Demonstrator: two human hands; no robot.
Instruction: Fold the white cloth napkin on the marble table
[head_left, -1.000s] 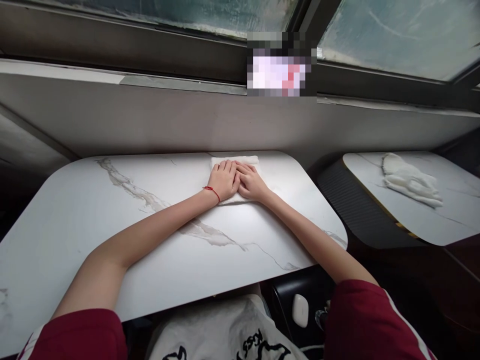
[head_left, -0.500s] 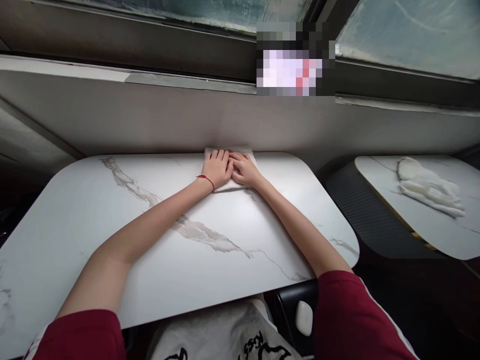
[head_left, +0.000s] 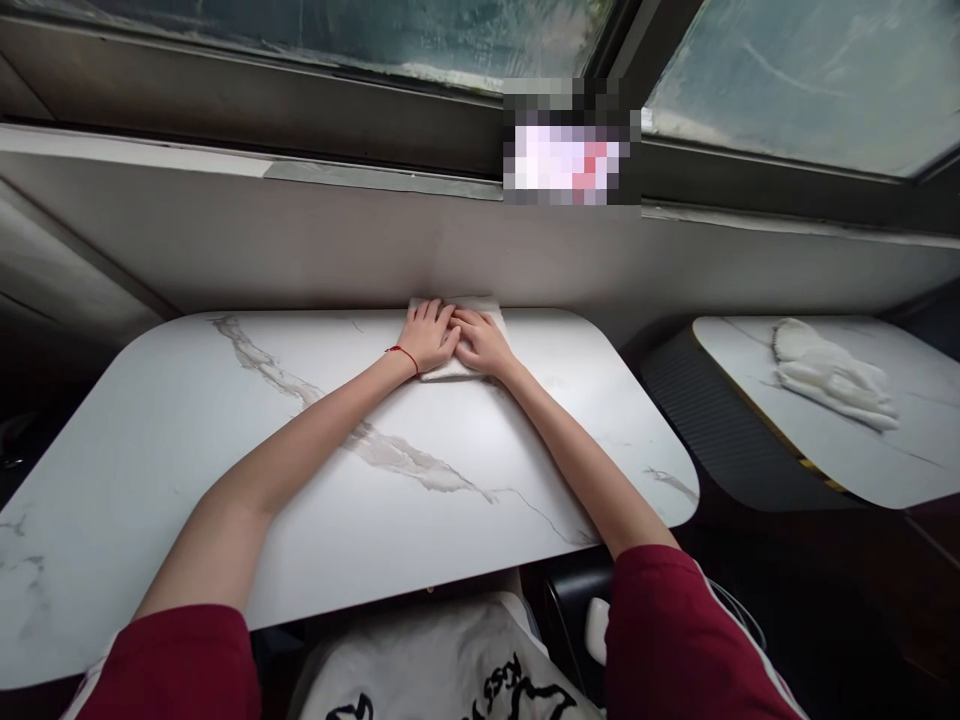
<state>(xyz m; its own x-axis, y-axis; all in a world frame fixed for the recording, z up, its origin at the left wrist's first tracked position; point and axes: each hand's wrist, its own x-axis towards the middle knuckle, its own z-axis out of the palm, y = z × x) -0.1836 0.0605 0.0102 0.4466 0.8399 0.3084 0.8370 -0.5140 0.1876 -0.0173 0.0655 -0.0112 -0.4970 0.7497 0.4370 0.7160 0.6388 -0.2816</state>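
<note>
A folded white cloth (head_left: 450, 374) lies against the far edge of the white marbled table (head_left: 315, 540), by the wall. My left hand (head_left: 429, 336) rests flat on its left part, fingers stretched out and pointing toward the wall. On the right part is my right hand (head_left: 482, 342), palm down, its fingers extended up to the left hand's thumb. The two hands touch or nearly touch. Most of the cloth's middle is hidden beneath them. A red string bracelet (head_left: 405, 356) circles my left wrist.
To the right, across a gap, a second marbled table (head_left: 922, 410) bears a crumpled white cloth (head_left: 832, 375). Behind the tables runs a wall (head_left: 300, 245) with a ledge and windows above. A small white case (head_left: 597, 630) lies below the near table edge.
The curled fingers of my right hand have straightened out over the cloth. Both hands stay on the cloth near the wall. The view has shifted slightly.
</note>
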